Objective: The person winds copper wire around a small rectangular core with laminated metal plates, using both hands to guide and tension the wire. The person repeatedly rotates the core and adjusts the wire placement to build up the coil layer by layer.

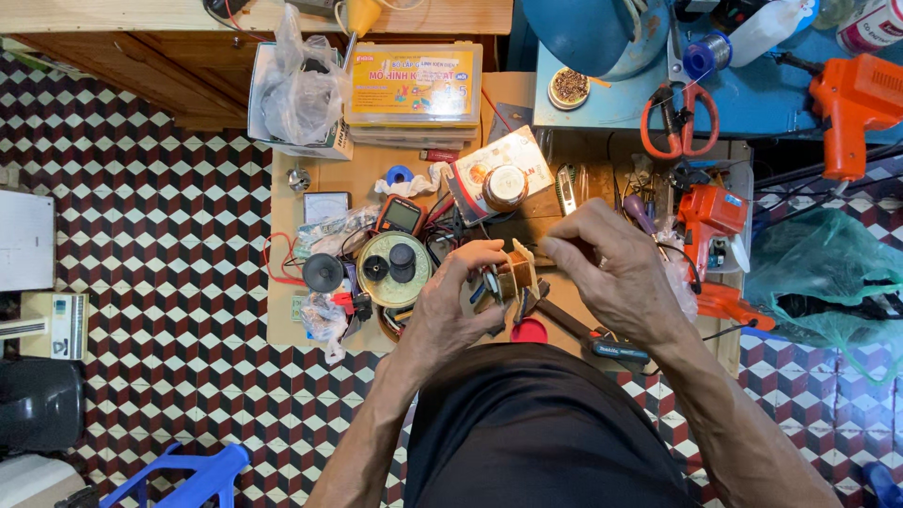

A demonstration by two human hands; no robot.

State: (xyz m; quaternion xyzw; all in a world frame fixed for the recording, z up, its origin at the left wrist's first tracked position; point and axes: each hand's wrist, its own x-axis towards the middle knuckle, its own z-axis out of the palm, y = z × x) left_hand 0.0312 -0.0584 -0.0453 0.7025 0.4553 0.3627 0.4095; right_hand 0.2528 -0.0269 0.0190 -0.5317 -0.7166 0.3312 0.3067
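1. Copper-wound coil on a pale bobbin (515, 275) sat between both hands, held above the front of the low wooden table (282, 310).
2. Left hand (451, 299) was curled around the coil's left side, fingers closed on it, thumb under.
3. Right hand (611, 273) had its fingertips pinched together just right of the coil's top; whether anything thin was between them could not be told.
4. Red round lid (529, 330) lay just below the coil on the table.
5. Round brass-coloured disc with black knobs (393, 268) sat just left of the left hand; an orange multimeter (402, 215) was behind it.
6. Orange drill (710, 221) lay right of the right hand.
7. Red-handled scissors (679, 118) rested further back on the blue surface (762, 103).
8. Yellow flat box (414, 87) stood at the table's far edge.
9. Checkered tile floor (169, 235) surrounded the table.
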